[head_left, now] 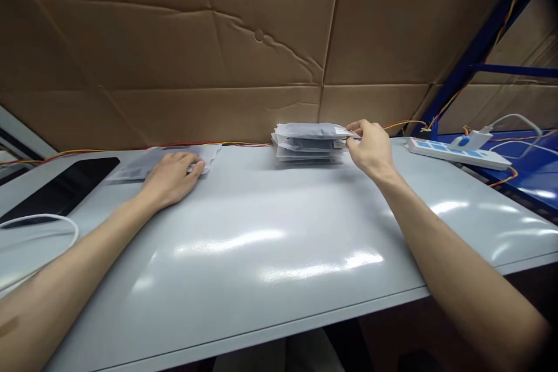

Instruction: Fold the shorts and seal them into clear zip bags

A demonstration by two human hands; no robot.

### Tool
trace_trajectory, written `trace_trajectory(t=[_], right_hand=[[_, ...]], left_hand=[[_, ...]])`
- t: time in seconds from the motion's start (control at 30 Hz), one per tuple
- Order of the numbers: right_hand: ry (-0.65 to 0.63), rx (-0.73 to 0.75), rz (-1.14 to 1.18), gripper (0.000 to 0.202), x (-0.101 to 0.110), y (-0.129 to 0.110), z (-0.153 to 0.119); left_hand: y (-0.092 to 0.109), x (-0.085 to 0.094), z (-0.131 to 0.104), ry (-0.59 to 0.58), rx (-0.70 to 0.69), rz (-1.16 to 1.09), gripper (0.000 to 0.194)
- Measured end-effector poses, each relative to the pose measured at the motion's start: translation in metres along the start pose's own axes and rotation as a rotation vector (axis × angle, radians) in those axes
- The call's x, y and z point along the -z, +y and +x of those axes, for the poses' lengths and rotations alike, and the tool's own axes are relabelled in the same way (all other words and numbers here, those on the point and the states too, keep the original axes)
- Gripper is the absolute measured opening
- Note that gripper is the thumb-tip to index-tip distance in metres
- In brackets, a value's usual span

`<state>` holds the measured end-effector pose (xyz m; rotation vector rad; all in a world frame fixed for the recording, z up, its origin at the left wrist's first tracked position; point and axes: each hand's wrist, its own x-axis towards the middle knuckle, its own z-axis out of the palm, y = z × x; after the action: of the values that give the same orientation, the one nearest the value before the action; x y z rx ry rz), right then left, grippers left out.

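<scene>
At the right end of a stack of several flat, frosted plastic packets, my right hand pinches the corner of the top packet between thumb and fingers. A small white label shows near that corner. To the left, my left hand lies palm down on another frosted plastic packet with grey contents, its fingers resting over the packet's right part. A bit of white marking shows between that thumb and forefinger. What is inside the packets cannot be made out.
A black flat device like a tablet lies at the left, with a white cable near it. At the right stands a white power strip with a plugged-in charger. Cardboard walls the back of the glossy grey table; thin red and yellow wires run along it.
</scene>
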<state>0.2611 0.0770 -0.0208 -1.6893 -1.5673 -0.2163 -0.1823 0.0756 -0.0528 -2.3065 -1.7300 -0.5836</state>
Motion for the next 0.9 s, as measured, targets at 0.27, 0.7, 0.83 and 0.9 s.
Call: trace_trajectory(t=[0.27, 0.7, 0.83, 0.9], right_hand=[[-0.078, 0.602, 0.149, 0.015, 0.011, -0.061, -0.04], [-0.439, 0.759, 0.331, 0.03, 0.001, -0.096, -0.079], [-0.472, 0.497, 0.256, 0.025, -0.006, -0.081, -0.065], [-0.513, 0.436, 0.16, 0.026, -0.009, -0.077, -0.063]], left_hand=[[0.015, 0.016, -0.005, 0.107, -0.076, -0.067, 0.046], [0.094, 0.019, -0.017, -0.282, -0.237, -0.22, 0.05], [0.103, 0.031, -0.022, -0.293, -0.274, -0.239, 0.046], [0.112, 0.039, -0.027, -0.321, -0.293, -0.236, 0.043]])
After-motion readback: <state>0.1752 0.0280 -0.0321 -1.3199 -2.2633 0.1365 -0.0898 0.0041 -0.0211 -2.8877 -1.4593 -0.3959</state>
